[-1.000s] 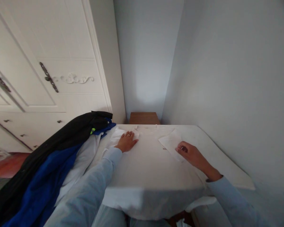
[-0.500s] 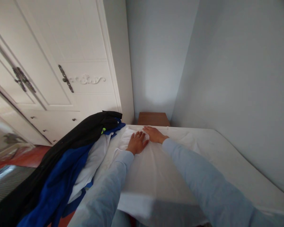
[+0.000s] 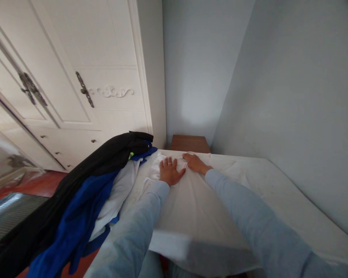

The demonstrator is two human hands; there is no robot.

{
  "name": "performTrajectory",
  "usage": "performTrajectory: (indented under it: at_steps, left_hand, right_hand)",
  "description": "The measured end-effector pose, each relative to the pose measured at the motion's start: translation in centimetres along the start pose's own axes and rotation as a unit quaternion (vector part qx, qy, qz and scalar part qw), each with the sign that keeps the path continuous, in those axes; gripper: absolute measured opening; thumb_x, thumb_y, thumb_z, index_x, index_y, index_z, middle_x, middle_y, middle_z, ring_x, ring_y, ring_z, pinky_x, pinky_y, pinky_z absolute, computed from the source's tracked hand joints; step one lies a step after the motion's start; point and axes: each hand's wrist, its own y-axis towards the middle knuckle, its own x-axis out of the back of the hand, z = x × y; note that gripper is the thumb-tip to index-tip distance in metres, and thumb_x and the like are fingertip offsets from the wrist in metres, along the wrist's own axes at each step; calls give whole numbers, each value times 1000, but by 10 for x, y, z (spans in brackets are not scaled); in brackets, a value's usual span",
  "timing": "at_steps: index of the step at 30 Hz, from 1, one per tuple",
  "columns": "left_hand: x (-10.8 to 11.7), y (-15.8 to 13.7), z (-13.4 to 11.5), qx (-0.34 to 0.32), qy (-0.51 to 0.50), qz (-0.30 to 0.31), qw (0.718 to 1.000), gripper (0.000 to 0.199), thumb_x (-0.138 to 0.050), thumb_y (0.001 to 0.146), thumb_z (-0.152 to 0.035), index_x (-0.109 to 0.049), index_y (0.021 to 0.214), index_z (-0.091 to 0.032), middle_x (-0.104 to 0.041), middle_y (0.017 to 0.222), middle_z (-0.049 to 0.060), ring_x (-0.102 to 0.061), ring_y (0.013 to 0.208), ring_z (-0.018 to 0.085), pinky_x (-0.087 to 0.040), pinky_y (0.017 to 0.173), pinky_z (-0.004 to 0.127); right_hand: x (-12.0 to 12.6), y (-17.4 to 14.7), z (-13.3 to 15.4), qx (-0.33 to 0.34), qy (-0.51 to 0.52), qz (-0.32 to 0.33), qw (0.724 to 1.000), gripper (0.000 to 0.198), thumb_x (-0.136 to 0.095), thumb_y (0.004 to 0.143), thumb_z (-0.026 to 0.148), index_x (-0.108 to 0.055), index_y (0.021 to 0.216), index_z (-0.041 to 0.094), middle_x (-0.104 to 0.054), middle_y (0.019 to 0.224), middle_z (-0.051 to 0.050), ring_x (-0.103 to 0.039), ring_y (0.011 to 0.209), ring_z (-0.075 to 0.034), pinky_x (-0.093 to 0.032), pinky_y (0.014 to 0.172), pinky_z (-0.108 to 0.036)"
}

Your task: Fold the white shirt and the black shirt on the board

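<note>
Directly under the fingers (image 3: 169, 162) — white shirt (image 3: 191, 208)

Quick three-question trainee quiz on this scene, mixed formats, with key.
1. True or false: the left hand lies palm-down on the white T-shirt.

2. Which colour is the uppermost garment in the clothes heap left of the T-shirt?
A) white
B) blue
C) black

3. Fill in: the wooden furniture top beyond the far edge of the table is ____ in colour.

Key: 1. True. 2. C. 3. Brown.
</note>
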Motion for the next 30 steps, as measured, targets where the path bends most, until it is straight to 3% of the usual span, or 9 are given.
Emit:
performTrajectory:
  at_steps: [3,7,9,12,15,19,23,27,30]
  left_hand:
    - [0,-2,-2,34,2,2,999,81,-42,94,-69,-43,153,-14,-34,162,24,-24,153,41,-15,122,61]
    - [3,4,4,33,-93,12,995,83,-54,88,-70,-50,148,-13,-35,161,25,-22,154,42,-10,122,64]
    - [10,8,12,23,-142,15,989,71,-56,90,-64,-54,142,-15,-44,157,21,-31,152,37,-18,123,59]
    - [27,3,29,20,-179,-27,983,48,-39,103,-41,-56,139,-13,-52,151,18,-45,145,25,-33,121,43]
    - [44,-27,43,15,-200,-76,977,39,-45,100,-31,-61,130,-11,-59,144,20,-50,140,26,-36,120,43]
    - [47,-107,41,-28,-226,-100,969,34,-59,94,-36,-66,121,-17,-68,132,14,-58,133,28,-43,115,46]
    - [28,-204,20,-36,-339,-257,904,34,-57,97,-38,-66,123,-19,-66,133,14,-55,136,28,-46,113,47]
    - [-3,-273,12,80,-356,-346,864,34,-55,97,-38,-63,125,-20,-64,134,14,-58,129,28,-46,111,49]
    - [-30,-296,22,193,-361,-330,851,46,-55,93,-44,-58,129,-16,-61,133,18,-60,123,31,-51,104,50]
  right_hand:
    - [6,-12,6,14,0,-6,1000,66,-37,86,-4,-47,150,8,-44,158,-17,-37,149,-24,-21,125,-49]
    - [17,-51,23,60,8,-23,998,71,-39,82,-5,-48,150,11,-45,157,-15,-37,149,-21,-18,127,-48]
    - [22,-85,33,112,21,-45,992,63,-44,86,0,-52,148,13,-47,156,-16,-39,148,-23,-21,127,-50]
    - [23,-145,45,193,49,-68,978,44,-53,93,8,-65,134,18,-51,154,-14,-45,144,-25,-29,124,-52]
    - [17,-202,47,219,82,-92,968,28,-56,94,8,-76,107,22,-63,141,-10,-58,132,-23,-43,116,-48]
    - [5,-255,46,176,119,-188,959,22,-58,97,17,-78,96,25,-74,121,-9,-69,113,-22,-57,99,-40]
    - [-3,-299,60,83,166,-284,941,18,-62,98,28,-78,92,26,-77,113,-8,-72,103,-24,-60,92,-40]
    - [-12,-350,73,-23,232,-327,916,20,-65,95,38,-77,87,25,-77,108,-9,-73,99,-25,-60,90,-38]
    - [-20,-381,72,-132,269,-323,898,27,-68,90,48,-75,83,23,-78,103,-9,-74,94,-27,-59,85,-36]
